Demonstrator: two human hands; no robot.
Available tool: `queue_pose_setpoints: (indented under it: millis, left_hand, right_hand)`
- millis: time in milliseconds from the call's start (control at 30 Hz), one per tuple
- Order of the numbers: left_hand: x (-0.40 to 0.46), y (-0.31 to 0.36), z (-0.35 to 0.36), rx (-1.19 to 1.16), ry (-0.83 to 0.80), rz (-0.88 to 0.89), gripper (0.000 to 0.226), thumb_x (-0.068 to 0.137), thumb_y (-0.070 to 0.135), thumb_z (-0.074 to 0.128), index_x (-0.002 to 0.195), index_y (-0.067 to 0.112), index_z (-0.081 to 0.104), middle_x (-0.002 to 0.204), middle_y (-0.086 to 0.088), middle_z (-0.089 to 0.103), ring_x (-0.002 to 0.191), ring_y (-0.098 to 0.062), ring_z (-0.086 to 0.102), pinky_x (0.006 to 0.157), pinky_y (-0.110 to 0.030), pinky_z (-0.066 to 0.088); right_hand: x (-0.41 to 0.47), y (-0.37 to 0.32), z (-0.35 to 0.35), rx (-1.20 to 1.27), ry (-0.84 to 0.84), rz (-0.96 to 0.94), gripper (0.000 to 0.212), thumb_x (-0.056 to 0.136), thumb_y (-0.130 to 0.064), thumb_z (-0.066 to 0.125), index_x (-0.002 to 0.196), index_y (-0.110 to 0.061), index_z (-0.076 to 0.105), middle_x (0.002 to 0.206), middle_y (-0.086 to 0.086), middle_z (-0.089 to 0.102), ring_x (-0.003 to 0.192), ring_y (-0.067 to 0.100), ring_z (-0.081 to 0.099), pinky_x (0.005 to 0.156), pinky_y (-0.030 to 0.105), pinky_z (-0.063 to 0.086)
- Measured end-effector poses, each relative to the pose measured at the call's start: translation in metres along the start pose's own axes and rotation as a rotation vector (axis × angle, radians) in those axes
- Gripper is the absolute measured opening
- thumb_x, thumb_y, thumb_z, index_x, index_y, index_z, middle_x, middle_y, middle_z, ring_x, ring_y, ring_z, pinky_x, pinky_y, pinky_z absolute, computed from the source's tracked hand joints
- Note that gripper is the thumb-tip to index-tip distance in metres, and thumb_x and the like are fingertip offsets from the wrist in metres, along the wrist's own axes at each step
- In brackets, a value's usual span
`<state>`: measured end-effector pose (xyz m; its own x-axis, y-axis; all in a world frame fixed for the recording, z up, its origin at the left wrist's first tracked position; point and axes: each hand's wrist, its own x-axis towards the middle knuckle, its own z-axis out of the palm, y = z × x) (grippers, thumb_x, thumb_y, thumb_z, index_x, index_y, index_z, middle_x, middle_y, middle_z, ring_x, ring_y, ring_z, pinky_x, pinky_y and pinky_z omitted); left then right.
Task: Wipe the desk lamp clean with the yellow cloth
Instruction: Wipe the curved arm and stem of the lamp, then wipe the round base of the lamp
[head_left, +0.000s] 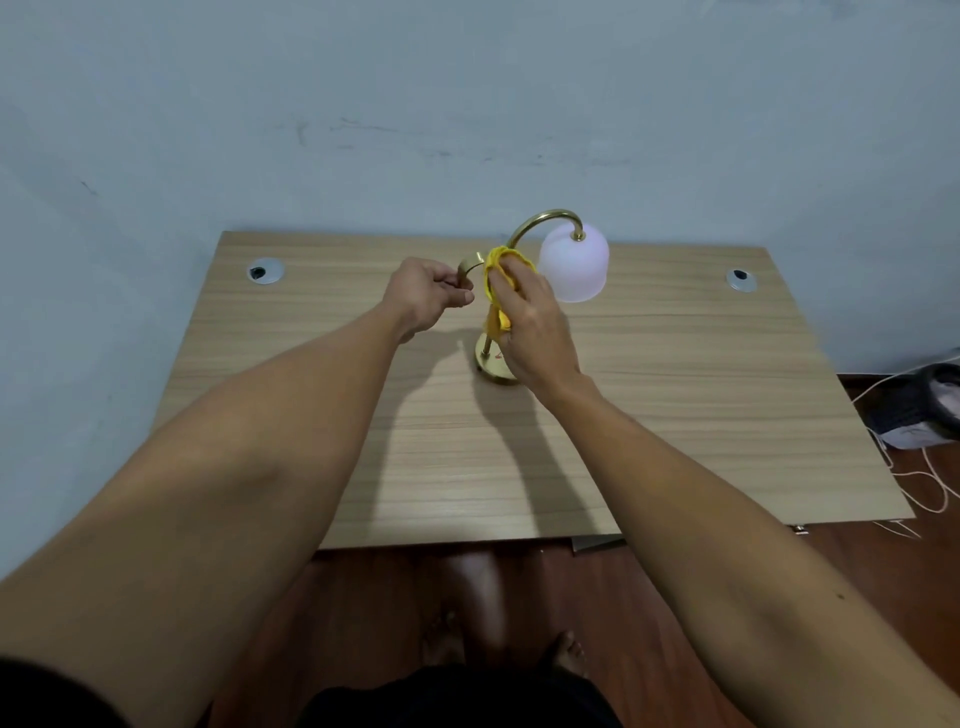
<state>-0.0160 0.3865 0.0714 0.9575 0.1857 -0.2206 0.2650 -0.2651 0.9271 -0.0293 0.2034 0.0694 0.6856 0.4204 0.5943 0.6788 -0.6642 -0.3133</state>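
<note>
A brass desk lamp (548, 217) stands on the wooden desk (675, 395), with a round base (488, 364), curved arms and a white frosted shade (574, 267) hanging on the right. My right hand (535, 325) presses a bunched yellow cloth (498, 270) around the lamp's upright stem, hiding most of it. My left hand (428, 296) grips the shorter curved brass arm (467, 265) on the lamp's left side.
Two round cable grommets sit in the desk, one at the back left (265, 271) and one at the back right (740, 280). A blue-grey wall rises right behind the desk. Cords and a dark object (930, 405) lie on the floor at right.
</note>
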Motion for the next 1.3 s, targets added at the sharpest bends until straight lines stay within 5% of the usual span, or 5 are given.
queue_pose_setpoints:
  millis: [200, 533, 700, 1033, 1300]
  left_hand:
    - [-0.003, 0.004, 0.002, 0.028, 0.015, 0.009, 0.013, 0.08, 0.006, 0.082, 0.092, 0.01, 0.077, 0.087, -0.005, 0.075, 0.089, -0.015, 0.07, 0.101, -0.034, 0.055]
    - [-0.012, -0.025, 0.037, 0.045, 0.128, -0.136, 0.047, 0.079, 0.019, 0.085, 0.119, 0.004, 0.064, 0.076, 0.003, 0.065, 0.085, -0.015, 0.064, 0.092, -0.028, 0.052]
    - [-0.005, -0.051, 0.065, 0.122, 0.127, -0.261, 0.05, 0.084, 0.026, 0.08, 0.128, 0.008, 0.064, 0.117, -0.013, 0.072, 0.111, -0.025, 0.067, 0.106, -0.037, 0.05]
    - [0.023, -0.083, 0.107, 0.276, 0.159, -0.202, 0.037, 0.088, 0.026, 0.074, 0.123, 0.015, 0.069, 0.124, -0.006, 0.068, 0.117, -0.02, 0.062, 0.089, -0.027, 0.043]
    - [0.029, -0.095, 0.111, 0.346, 0.141, -0.049, 0.016, 0.095, 0.026, 0.062, 0.11, 0.021, 0.066, 0.1, -0.006, 0.072, 0.094, -0.021, 0.069, 0.083, -0.03, 0.051]
  right_hand:
    - [-0.031, 0.013, -0.021, 0.365, -0.053, 0.619, 0.048, 0.08, 0.019, 0.05, 0.116, -0.002, 0.074, 0.12, 0.013, 0.068, 0.109, 0.021, 0.059, 0.089, 0.007, 0.037]
    - [-0.045, 0.08, -0.005, 0.616, -0.005, 1.352, 0.027, 0.076, -0.002, 0.048, 0.078, -0.011, 0.072, 0.082, 0.006, 0.075, 0.083, 0.034, 0.072, 0.075, 0.044, 0.059]
    - [-0.035, 0.111, 0.015, 0.552, -0.05, 1.275, 0.014, 0.091, -0.021, 0.061, 0.088, -0.012, 0.071, 0.083, 0.002, 0.068, 0.083, 0.027, 0.065, 0.073, 0.036, 0.052]
    - [-0.021, 0.13, 0.097, 0.571, -0.392, 0.853, 0.019, 0.094, -0.029, 0.047, 0.098, -0.038, 0.063, 0.106, 0.0, 0.072, 0.1, 0.028, 0.069, 0.09, 0.048, 0.056]
    - [-0.051, 0.145, 0.114, 0.092, -0.661, 0.125, 0.065, 0.078, -0.016, 0.042, 0.14, -0.013, 0.06, 0.152, 0.014, 0.051, 0.139, 0.05, 0.042, 0.102, 0.054, 0.043]
